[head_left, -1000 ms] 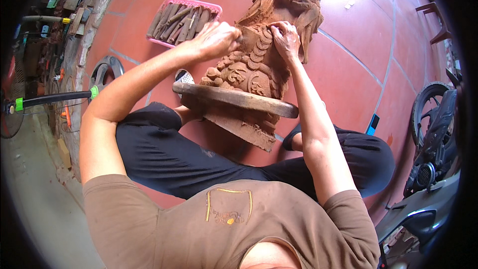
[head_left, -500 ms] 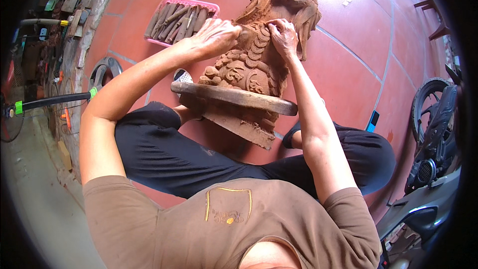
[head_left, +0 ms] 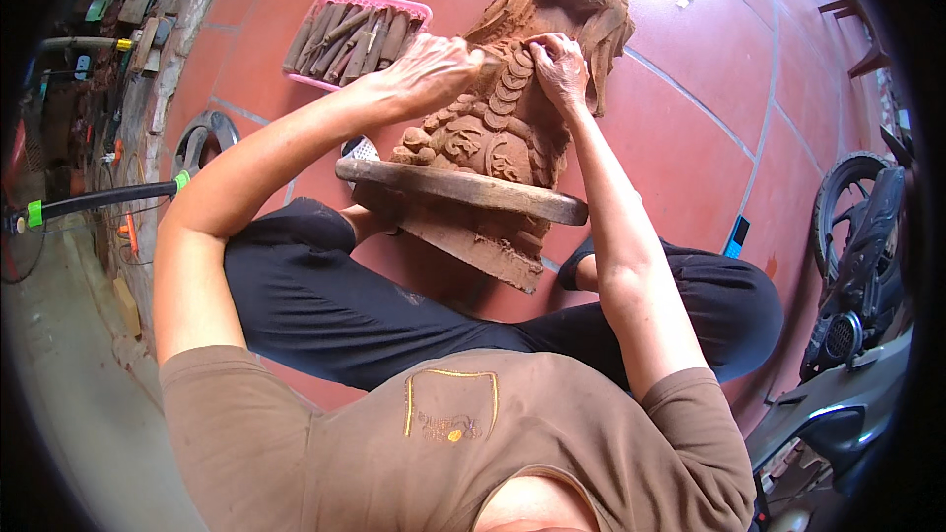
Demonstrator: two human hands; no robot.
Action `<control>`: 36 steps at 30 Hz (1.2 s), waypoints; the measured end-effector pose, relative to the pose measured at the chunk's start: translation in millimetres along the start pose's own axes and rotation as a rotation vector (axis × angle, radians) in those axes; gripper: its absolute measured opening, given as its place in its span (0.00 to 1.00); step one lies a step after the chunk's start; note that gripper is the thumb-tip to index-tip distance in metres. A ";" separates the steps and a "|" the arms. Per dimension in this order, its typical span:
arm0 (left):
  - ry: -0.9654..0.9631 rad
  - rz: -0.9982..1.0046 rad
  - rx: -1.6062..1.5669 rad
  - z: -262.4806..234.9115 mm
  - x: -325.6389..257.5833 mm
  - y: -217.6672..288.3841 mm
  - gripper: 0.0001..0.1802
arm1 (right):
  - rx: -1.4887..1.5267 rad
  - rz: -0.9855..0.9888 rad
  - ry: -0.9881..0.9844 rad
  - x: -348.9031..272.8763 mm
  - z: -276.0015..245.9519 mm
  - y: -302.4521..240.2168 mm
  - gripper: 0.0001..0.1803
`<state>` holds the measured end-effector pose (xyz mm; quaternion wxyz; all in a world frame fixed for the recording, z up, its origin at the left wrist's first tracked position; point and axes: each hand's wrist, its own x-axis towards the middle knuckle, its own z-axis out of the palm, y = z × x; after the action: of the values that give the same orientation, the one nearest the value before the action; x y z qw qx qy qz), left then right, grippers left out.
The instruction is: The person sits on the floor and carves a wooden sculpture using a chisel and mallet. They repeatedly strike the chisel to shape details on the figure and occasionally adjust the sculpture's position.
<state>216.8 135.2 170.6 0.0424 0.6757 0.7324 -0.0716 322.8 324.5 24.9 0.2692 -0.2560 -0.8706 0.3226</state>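
Note:
A reddish-brown carved wooden statue [head_left: 507, 133] of a robed figure lies on the floor with its base towards me, resting over a curved wooden piece [head_left: 463, 189]. My left hand [head_left: 441, 71] is closed in a fist at the statue's left side, beside its middle. Whatever it grips is mostly hidden by the fingers. My right hand [head_left: 560, 69] sits on the opposite side of the carved disc row, its fingers pinched together against the wood. Anything between those fingertips is too small to make out.
A pink basket [head_left: 419, 12] of brown stick-like pieces stands on the red tiles left of the statue. A blue phone-like object [head_left: 736, 236] lies by my right knee. A motorbike [head_left: 857, 266] is at the right; clutter and a black bar [head_left: 108, 199] line the left.
My left hand has shifted slightly right, closer to the statue's middle. The right hand stays almost where it was, still pinched.

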 end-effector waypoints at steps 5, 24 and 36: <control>0.055 0.092 0.070 7.9 -3.2 8.8 0.18 | 0.066 0.045 -0.044 -1.7 1.0 6.1 0.11; 0.059 0.104 0.059 3.5 1.1 13.4 0.15 | 0.039 0.007 -0.007 -3.7 -1.3 2.3 0.10; 0.094 0.007 -0.005 6.3 -1.2 4.8 0.06 | 0.031 0.036 -0.024 -3.9 -3.3 -1.8 0.10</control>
<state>221.5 133.3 164.3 0.0101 0.6808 0.7314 -0.0378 327.2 322.3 27.1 0.2569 -0.2636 -0.8638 0.3440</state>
